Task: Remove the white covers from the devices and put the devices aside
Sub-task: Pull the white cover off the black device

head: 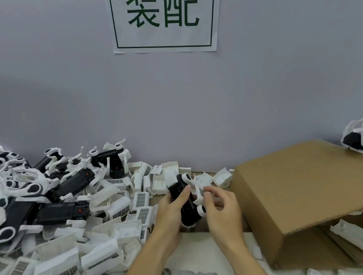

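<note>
My left hand [171,209] grips a black device [185,199] with white round ends, held over the table's middle. My right hand [221,207] pinches a white cover [200,193] with a grey grille on the device's right side. The cover is tilted and looks partly off the device. A pile of black devices with white arms [52,184] lies at the left. Many loose white covers [116,218] are heaped in front of it and behind my hands.
A large cardboard box [300,197] stands at the right, its open side holding white parts [353,235]. Another device [359,137] sits on top of the box at the far right. A grey wall with a paper sign [162,19] rises behind the table.
</note>
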{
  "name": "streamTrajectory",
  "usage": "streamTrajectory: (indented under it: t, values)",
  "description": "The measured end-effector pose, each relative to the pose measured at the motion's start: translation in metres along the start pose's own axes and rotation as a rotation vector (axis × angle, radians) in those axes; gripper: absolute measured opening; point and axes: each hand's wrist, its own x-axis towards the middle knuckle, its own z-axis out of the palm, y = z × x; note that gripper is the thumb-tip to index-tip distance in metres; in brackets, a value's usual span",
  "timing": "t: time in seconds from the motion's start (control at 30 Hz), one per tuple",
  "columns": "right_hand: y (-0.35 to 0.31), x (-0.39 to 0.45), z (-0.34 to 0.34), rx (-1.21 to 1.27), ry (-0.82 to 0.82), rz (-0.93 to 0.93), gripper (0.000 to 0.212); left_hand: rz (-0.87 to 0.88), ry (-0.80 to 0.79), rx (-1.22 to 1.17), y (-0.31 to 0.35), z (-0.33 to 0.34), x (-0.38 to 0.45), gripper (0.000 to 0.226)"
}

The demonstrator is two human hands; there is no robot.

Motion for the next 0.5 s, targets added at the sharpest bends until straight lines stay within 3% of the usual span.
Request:
streamTrajectory:
  t: [0.27, 0.5]
  values:
    - [-0.0001, -0.0027, -0.0015, -0.008, -0.186, -0.004, 0.025, 0.032, 0.014, 0.025, -0.0001, -0.0018, 0.0019, 0.026]
    - [0.0004, 0.0000, -0.0022, -0.050, -0.054, 0.019, 0.021, 0.078, 0.031, 0.088, -0.0007, -0.0002, 0.0011, 0.055]
